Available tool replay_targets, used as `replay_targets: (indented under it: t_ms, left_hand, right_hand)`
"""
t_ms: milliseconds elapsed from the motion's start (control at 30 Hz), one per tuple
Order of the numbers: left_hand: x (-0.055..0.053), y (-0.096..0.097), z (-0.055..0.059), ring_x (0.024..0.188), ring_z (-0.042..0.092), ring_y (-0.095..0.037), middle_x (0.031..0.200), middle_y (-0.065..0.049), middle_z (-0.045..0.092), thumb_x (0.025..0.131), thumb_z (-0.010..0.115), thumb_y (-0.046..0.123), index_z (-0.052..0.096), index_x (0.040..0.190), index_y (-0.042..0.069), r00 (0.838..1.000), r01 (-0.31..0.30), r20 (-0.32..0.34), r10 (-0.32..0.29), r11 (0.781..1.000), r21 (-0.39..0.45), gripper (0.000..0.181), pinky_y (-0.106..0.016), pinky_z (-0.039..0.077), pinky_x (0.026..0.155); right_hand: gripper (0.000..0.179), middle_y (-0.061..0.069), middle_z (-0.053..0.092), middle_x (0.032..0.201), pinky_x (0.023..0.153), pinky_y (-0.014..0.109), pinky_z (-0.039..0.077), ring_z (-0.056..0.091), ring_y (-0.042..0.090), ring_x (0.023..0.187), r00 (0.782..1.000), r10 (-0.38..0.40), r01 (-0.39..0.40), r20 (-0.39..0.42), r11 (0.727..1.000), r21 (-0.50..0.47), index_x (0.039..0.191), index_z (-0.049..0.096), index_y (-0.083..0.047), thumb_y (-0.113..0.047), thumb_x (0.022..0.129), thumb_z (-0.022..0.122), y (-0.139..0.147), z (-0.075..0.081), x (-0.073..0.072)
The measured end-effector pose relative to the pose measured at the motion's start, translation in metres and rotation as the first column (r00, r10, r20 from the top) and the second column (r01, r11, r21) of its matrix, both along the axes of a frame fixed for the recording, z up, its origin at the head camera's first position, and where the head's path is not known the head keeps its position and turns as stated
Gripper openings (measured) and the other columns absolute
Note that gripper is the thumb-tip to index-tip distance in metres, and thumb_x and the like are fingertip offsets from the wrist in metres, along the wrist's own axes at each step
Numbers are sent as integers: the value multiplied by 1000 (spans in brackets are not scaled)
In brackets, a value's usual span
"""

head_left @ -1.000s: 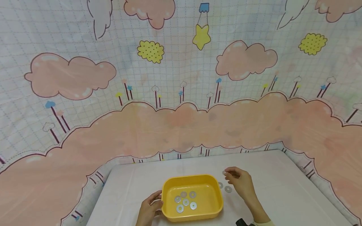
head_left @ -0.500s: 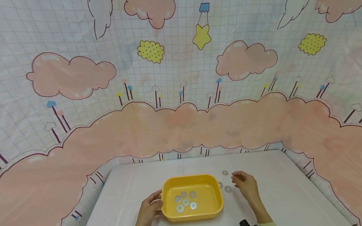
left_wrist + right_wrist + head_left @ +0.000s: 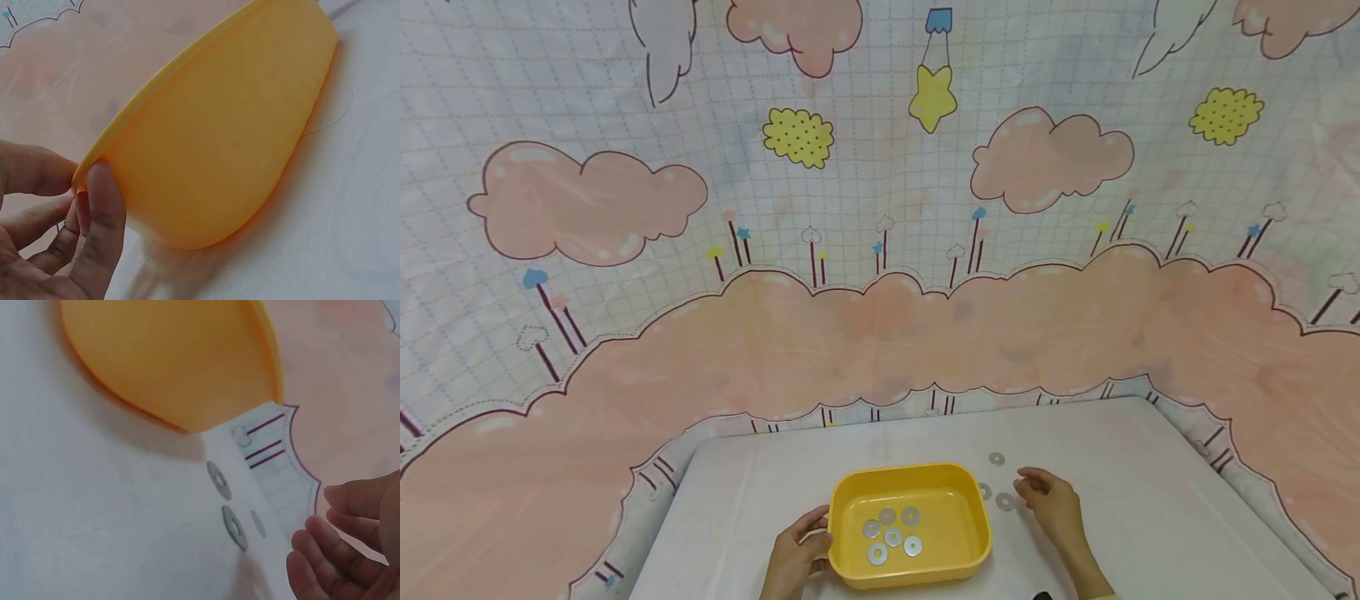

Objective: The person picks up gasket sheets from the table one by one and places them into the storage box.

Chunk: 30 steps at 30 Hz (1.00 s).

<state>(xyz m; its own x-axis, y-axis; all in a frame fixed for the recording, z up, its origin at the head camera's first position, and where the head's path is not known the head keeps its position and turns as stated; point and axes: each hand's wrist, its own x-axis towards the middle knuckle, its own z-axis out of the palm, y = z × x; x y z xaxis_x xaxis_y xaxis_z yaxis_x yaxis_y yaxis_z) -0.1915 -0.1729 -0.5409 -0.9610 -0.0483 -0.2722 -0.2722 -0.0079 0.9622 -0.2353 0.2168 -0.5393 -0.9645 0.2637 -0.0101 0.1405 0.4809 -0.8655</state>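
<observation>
A yellow plastic tray [image 3: 951,571] stands on the white table with several metal washers [image 3: 892,537] lying flat inside. Its left rim is pinched between the thumb and fingers of my left hand [image 3: 793,554], as the left wrist view shows closely. My right hand [image 3: 1056,508] hovers above the table to the right of the tray, fingers loosely bent and holding nothing. Between it and the tray lie three washers: a far one [image 3: 996,458], one [image 3: 1005,502] near my fingertips, and one [image 3: 985,492] partly hidden by the tray's rim.
A white cloth covers the table [image 3: 737,500]. Behind it hangs a patterned curtain [image 3: 880,333] with clouds and stars. A dark object [image 3: 1042,596] shows at the bottom edge by my right forearm.
My right hand has drawn away from the far washer, moving right and then slightly nearer to me. That washer lies on the table. The left hand and tray have stayed put.
</observation>
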Motion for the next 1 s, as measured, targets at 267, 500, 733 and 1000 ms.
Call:
replay_targets:
  t_ms: [267,500,733,1000]
  left_hand:
    - [-1,0,0,88,64,-14,121,-14,54,89,62,4,44,143,-5,1000,1,-1,-1,1000,1,57,-35,60,71]
    - [1,1,2,88,64,-14,120,-14,56,89,62,4,43,143,-6,1000,4,-7,-4,1000,8,58,-36,60,71]
    - [1,1,0,89,63,-14,122,-16,55,88,61,4,43,143,-6,1000,2,-10,-2,1000,5,59,-36,60,72]
    - [-2,2,-1,88,63,-14,122,-15,55,89,61,5,43,143,-5,1000,-5,-3,5,1000,1,58,-35,60,71]
  right_hand:
    - [36,14,73,96,70,35,57,67,23,86,1000,-19,21,-16,995,93,115,69,1,-22,88,68,2,-14,-1]
    - [34,8,73,92,78,42,54,66,23,89,1000,-22,20,15,994,109,114,70,-1,-23,88,69,1,-21,-2]
    - [39,5,68,88,67,31,46,58,20,81,998,-13,5,57,990,142,116,70,-1,-25,85,72,-2,-24,-5]
    - [43,5,61,86,59,26,36,52,18,76,997,-12,-4,73,978,210,113,72,-4,-32,81,77,-5,-28,-9]
